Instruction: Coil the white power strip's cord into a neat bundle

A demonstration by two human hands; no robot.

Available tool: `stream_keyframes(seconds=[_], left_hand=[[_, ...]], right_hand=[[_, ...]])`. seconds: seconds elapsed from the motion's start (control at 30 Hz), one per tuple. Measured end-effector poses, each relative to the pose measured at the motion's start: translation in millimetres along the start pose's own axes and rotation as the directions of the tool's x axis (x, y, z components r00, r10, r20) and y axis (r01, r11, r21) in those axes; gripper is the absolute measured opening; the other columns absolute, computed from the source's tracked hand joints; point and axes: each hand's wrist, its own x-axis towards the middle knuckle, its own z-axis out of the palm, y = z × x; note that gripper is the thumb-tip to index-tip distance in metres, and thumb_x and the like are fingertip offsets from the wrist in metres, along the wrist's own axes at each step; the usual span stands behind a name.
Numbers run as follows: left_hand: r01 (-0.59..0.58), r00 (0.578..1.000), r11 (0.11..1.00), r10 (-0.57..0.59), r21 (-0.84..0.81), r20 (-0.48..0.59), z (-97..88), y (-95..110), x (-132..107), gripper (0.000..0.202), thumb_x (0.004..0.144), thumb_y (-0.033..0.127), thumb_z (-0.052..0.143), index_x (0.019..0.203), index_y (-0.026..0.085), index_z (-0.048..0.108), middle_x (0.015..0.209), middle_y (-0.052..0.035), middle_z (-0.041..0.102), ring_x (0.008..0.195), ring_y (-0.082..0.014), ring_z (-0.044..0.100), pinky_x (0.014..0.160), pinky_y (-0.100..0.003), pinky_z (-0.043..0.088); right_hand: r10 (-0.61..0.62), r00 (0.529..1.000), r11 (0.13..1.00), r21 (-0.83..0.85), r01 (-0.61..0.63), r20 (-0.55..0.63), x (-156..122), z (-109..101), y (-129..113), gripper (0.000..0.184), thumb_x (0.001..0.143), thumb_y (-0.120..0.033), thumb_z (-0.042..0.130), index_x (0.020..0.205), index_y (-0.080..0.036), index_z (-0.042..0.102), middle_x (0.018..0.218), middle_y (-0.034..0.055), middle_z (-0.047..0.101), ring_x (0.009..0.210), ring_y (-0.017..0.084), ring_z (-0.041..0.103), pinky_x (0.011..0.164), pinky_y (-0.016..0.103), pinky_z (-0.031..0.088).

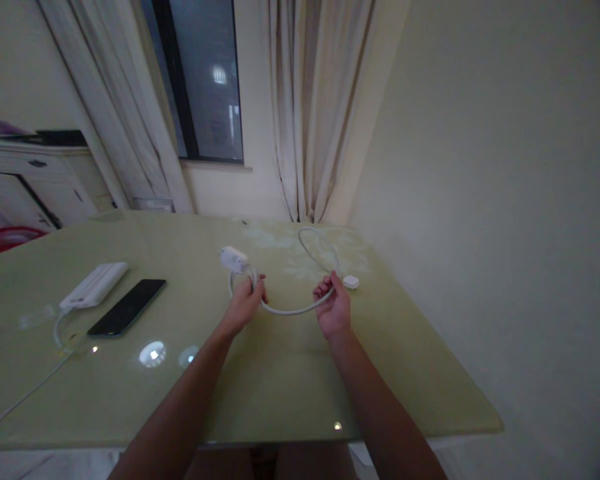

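A white cable [293,311] hangs in a curve between my two hands above the green table [260,380]. My left hand [245,303] is closed round the cable just below a white plug block [233,259]. My right hand [334,307] grips the cable further along, fingers curled. Past my right hand the cable loops back over the table, and a small white end piece [351,282] lies on the table beside that hand.
A white power bank [95,285] with its own cable and a dark phone [127,307] lie on the table's left side. A wall runs along the right. Curtains [310,107] and a window stand behind, with a white cabinet [40,177] at far left.
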Motion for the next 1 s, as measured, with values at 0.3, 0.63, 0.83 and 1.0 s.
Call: stream_keyframes(seconds=[0.3,0.63,0.83,1.0], left_hand=[[-0.04,0.987,0.403,-0.124,-0.914,-0.098,-37.1,27,8,0.007,0.096,0.02,0.062,0.099,0.014,0.06,0.056,0.0116,0.038,0.044,-0.002,0.038,0.051,-0.014,0.037],[0.272,0.958,0.494,-0.059,-0.826,0.28,-48.4,37,-6,0.029,0.104,0.035,0.05,0.079,0.019,0.052,0.051,0.0132,0.012,0.034,-0.0051,0.012,0.038,-0.016,0.029],[0.506,0.814,0.537,-0.038,-0.675,0.58,-46.8,31,-11,0.037,0.094,0.039,0.066,0.073,0.021,0.041,0.051,0.0143,0.01,0.039,-0.0046,0.001,0.035,-0.015,0.026],[0.658,0.532,0.672,-0.097,-0.339,0.841,-30.5,31,-27,0.041,0.088,0.052,0.07,0.076,0.019,0.048,0.049,0.0141,0.018,0.039,-0.0026,0.003,0.034,-0.014,0.013]], right_hand=[[-0.134,0.957,0.914,-0.404,0.019,-0.258,24,-22,28,0.044,0.072,-0.038,0.08,0.101,-0.025,0.049,0.066,-0.0105,0.058,0.051,0.01,0.062,0.044,0.016,0.04],[-0.319,0.939,0.808,-0.555,0.199,-0.127,37,-34,35,0.041,0.084,-0.052,0.063,0.112,-0.024,0.051,0.075,-0.0063,0.057,0.057,0.011,0.064,0.04,0.015,0.035],[-0.347,0.921,0.822,-0.529,0.209,-0.176,47,-38,22,0.047,0.081,-0.061,0.064,0.102,-0.02,0.057,0.065,-0.0075,0.054,0.053,0.01,0.058,0.039,0.017,0.029],[-0.296,0.941,0.857,-0.481,0.185,-0.165,47,-36,21,0.047,0.078,-0.062,0.069,0.092,-0.02,0.053,0.066,-0.0063,0.058,0.057,0.01,0.059,0.042,0.017,0.028]])
